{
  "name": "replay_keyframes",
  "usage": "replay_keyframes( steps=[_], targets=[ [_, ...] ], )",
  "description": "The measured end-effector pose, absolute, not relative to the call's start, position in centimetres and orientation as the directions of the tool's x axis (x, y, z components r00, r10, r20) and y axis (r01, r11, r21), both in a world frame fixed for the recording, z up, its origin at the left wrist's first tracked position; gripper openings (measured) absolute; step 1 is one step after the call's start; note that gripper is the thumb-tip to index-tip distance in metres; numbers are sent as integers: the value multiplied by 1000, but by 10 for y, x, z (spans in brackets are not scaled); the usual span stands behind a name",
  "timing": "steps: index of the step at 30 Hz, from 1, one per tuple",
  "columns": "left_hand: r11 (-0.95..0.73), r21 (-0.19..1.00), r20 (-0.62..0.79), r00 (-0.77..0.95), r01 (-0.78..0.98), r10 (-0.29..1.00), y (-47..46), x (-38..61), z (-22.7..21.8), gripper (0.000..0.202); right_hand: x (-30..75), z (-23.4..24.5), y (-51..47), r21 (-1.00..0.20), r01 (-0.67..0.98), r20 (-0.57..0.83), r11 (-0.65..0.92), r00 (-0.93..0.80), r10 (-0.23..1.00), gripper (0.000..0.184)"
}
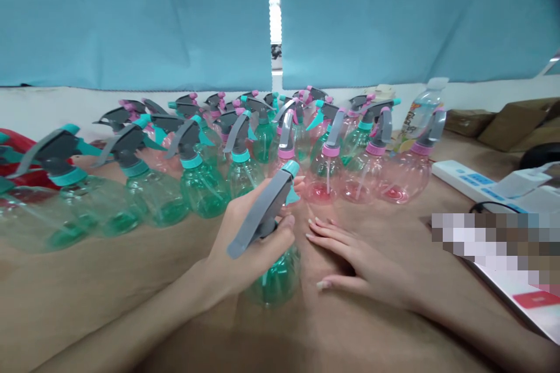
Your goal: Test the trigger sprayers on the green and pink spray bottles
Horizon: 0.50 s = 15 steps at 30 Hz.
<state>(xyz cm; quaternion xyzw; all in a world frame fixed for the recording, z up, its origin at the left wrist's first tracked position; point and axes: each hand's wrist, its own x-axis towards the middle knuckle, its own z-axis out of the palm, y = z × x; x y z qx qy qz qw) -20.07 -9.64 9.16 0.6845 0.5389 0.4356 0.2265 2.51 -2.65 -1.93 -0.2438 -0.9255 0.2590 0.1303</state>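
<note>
My left hand (pixel 249 245) is wrapped round the neck of a green spray bottle (pixel 277 280) with a grey and teal trigger head. The bottle stands near the middle of the brown table (pixel 184 297), its nozzle pointing away from me. To its right, my right hand (pixel 359 259) lies with fingers stretched out on the tabletop, holding nothing. Just beyond my hands is a row of spray bottles: green ones with teal collars (pixel 203 186) to the left, pink ones with pink collars (pixel 324 178) to the right.
Several more spray bottles crowd behind the front row. At the right are a clear drink bottle (pixel 422 111), a white power strip (pixel 464 178), brown boxes (pixel 516 122) and a partly blurred flat item (pixel 536 303). Something red (pixel 26 157) lies far left; blue curtains (pixel 131 17) hang behind.
</note>
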Motion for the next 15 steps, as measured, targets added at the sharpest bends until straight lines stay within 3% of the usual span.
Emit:
replay_keyframes(
  steps=[7, 15],
  targets=[
    [-200, 783, 252, -6, 588, 968, -101, -200, 95, 22, 24, -17, -25, -541, 373, 112, 754, -857, 504, 79],
    [-155, 683, 268, -47, 713, 962, -110, -199, 94, 29, 21, -11, -26, -499, 370, 117, 783, -867, 485, 79]
  ],
)
